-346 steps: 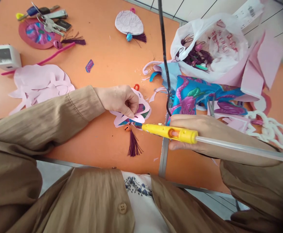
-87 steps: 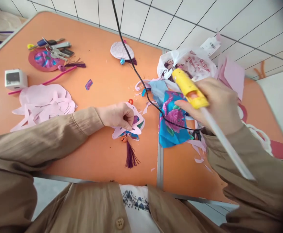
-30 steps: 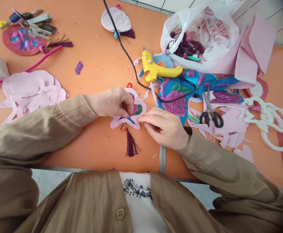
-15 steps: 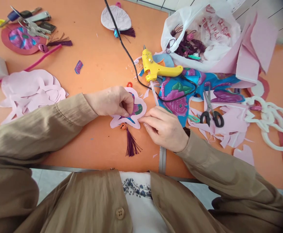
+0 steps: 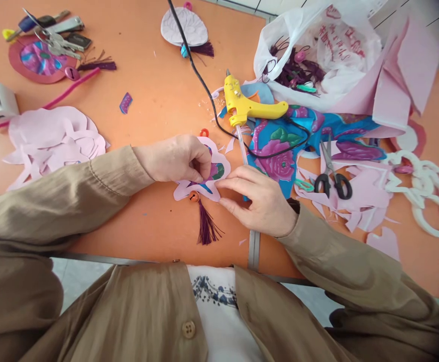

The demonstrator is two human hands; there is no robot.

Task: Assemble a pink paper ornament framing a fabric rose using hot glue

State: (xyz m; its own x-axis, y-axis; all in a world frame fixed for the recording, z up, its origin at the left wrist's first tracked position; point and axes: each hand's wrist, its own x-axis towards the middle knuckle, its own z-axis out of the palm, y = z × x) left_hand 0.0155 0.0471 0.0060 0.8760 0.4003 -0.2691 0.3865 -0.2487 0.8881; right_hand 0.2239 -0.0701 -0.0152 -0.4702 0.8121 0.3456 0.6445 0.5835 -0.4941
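Pink ornament (image 5: 226, 162): lying flat near centre on orange table (image 5: 151, 125), between both hands, showing patterned fabric through its opening. Red ring (image 5: 204, 132): sitting at far edge. Orange bell (image 5: 194, 196), purple tassel (image 5: 207, 226): extending from near edge. Left hand (image 5: 178, 157): pinching ornament's left part, pressing thumb and forefinger together. Right hand (image 5: 262, 201): touching right edge with thumb and forefinger; cannot tell whether pinching. Yellow glue gun (image 5: 238, 103): resting beyond right hand, partly overlapping blue floral fabric (image 5: 276, 166). Black scissors (image 5: 343, 187): lying at right among pink scraps (image 5: 368, 196).
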